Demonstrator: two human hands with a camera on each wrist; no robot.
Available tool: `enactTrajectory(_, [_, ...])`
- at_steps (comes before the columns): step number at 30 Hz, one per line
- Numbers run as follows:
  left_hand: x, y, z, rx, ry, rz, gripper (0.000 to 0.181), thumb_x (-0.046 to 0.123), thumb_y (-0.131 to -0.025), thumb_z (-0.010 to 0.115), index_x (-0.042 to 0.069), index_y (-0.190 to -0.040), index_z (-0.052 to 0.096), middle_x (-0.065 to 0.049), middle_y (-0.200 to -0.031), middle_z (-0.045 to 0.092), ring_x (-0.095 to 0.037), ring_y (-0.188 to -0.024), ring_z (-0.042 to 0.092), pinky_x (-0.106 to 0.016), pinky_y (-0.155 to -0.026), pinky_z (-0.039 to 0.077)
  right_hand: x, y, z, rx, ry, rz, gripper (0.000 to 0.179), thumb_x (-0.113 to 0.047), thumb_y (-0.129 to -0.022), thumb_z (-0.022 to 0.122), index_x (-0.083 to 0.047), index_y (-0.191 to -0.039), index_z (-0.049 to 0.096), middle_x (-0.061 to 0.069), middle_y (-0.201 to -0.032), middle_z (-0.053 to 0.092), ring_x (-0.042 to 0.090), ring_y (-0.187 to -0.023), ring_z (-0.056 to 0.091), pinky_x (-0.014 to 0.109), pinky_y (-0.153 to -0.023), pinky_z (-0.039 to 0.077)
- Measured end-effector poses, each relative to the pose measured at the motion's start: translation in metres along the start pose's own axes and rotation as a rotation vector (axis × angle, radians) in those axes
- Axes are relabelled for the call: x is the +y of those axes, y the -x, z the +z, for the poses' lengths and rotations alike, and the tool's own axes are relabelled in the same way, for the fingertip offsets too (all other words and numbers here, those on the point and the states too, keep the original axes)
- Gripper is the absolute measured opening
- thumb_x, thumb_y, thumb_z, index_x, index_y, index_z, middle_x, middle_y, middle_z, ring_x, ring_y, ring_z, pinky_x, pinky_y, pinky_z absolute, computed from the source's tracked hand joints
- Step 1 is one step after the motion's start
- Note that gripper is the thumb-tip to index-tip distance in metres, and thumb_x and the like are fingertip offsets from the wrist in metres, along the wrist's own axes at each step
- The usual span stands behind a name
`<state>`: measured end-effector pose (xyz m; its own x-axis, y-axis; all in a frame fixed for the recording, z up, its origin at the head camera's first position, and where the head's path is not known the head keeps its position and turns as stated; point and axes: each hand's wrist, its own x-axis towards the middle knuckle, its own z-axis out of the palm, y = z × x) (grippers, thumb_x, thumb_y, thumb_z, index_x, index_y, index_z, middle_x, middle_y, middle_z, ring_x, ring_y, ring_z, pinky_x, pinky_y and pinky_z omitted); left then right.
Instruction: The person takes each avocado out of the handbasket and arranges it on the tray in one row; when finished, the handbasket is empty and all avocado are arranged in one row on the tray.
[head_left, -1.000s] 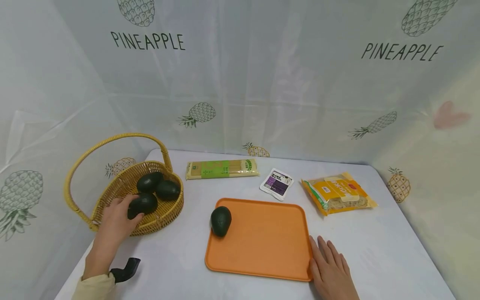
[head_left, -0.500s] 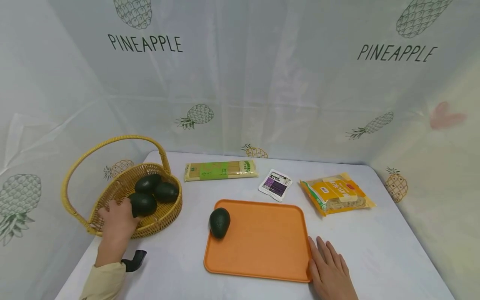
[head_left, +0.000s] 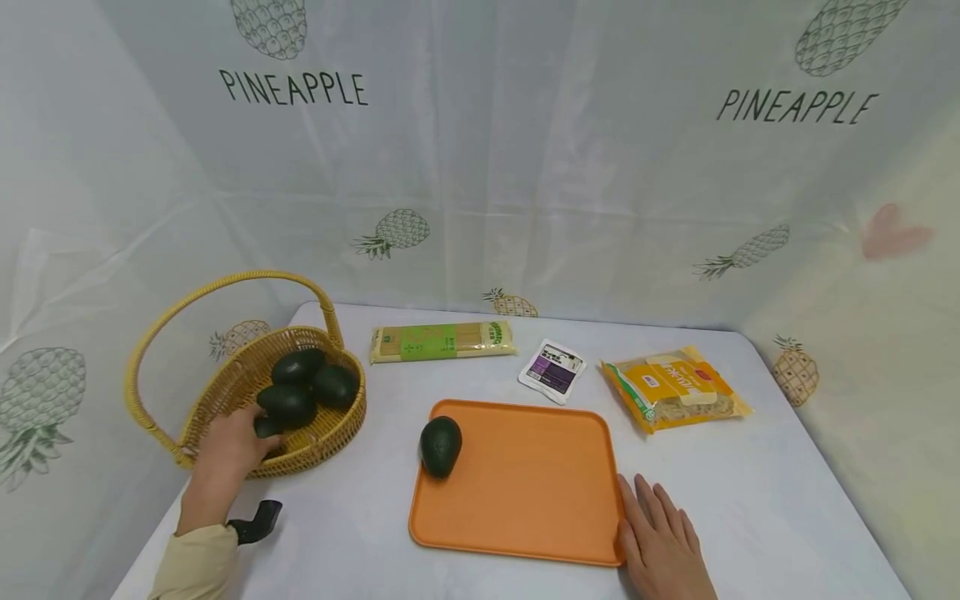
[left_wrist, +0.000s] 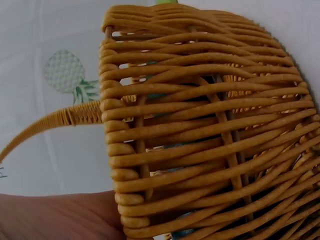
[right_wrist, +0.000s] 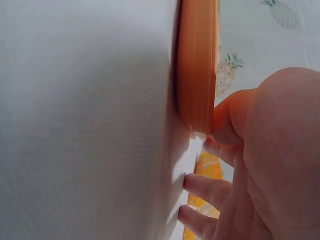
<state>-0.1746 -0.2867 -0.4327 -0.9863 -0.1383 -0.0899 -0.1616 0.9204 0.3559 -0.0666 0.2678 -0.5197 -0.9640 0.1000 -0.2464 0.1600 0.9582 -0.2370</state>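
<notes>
In the head view my left hand [head_left: 231, 442] reaches into the wicker basket [head_left: 341, 433]. Its thumb and fingers are around a dark avocado [head_left: 267, 427], mostly hidden by the hand. Three more dark green avocados [head_left: 298, 365] lie beside it in the basket. The left wrist view is filled by the woven basket wall [left_wrist: 200, 120], with part of the hand [left_wrist: 60, 217] below. My right hand [head_left: 663, 542] lies with straight, spread fingers at the right edge of the orange tray [head_left: 525, 492], thumb side against its rim. One avocado [head_left: 440, 447] sits on the tray's left side.
Behind the tray lie a pack of noodles [head_left: 444, 342], a small white-and-purple packet [head_left: 552, 372] and a yellow bag [head_left: 675, 389]. The basket's tall handle [head_left: 232, 282] arches over it. A pineapple-print curtain [head_left: 480, 167] hangs behind the table.
My left hand has left the front avocado in the basket and now grips another beside it, nearer the basket's front left. The right hand and tray have stayed put.
</notes>
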Motion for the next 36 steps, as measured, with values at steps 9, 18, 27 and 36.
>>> enactTrajectory(9, [-0.010, -0.003, -0.001, -0.021, 0.051, 0.017, 0.062, 0.016, -0.087, 0.087, -0.015, -0.133, 0.059, -0.046, -0.131, 0.056, -0.064, -0.122, 0.050, -0.075, -0.100, 0.047, 0.000, 0.000, 0.000, -0.005, -0.012, 0.003, 0.063, -0.035, -0.112, 0.045, -0.013, -0.170, 0.031, 0.026, -0.174, 0.027, 0.056, -0.159, 0.019, 0.078, -0.128, 0.010])
enactTrajectory(18, [-0.006, 0.011, -0.009, 0.019, 0.140, -0.008, 0.069, 0.028, -0.091, 0.085, -0.007, -0.144, 0.057, -0.048, -0.146, 0.046, -0.068, -0.129, 0.047, -0.076, -0.096, 0.050, 0.001, 0.001, 0.001, 0.003, -0.015, -0.005, 0.063, -0.035, -0.112, 0.045, -0.013, -0.169, 0.032, 0.026, -0.174, 0.028, 0.056, -0.159, 0.020, 0.078, -0.127, 0.010])
enactTrajectory(27, [0.017, 0.021, -0.011, 0.154, 0.490, 0.103, 0.074, 0.044, -0.093, 0.085, 0.022, -0.157, 0.055, -0.021, -0.166, 0.044, -0.040, -0.127, 0.066, -0.021, -0.079, 0.058, 0.003, 0.001, 0.001, 0.003, -0.032, -0.005, 0.063, -0.035, -0.112, 0.045, -0.012, -0.169, 0.031, 0.027, -0.174, 0.026, 0.056, -0.159, 0.017, 0.079, -0.127, 0.008])
enactTrajectory(36, [0.023, 0.018, 0.001, 0.169, 0.833, 0.235, 0.071, 0.013, -0.093, 0.085, 0.019, -0.157, 0.055, -0.001, -0.165, 0.041, 0.013, -0.115, 0.062, -0.010, -0.085, 0.058, 0.003, 0.000, 0.001, -0.010, -0.043, -0.003, 0.064, -0.036, -0.113, 0.044, -0.012, -0.170, 0.030, 0.027, -0.174, 0.025, 0.056, -0.159, 0.016, 0.078, -0.127, 0.006])
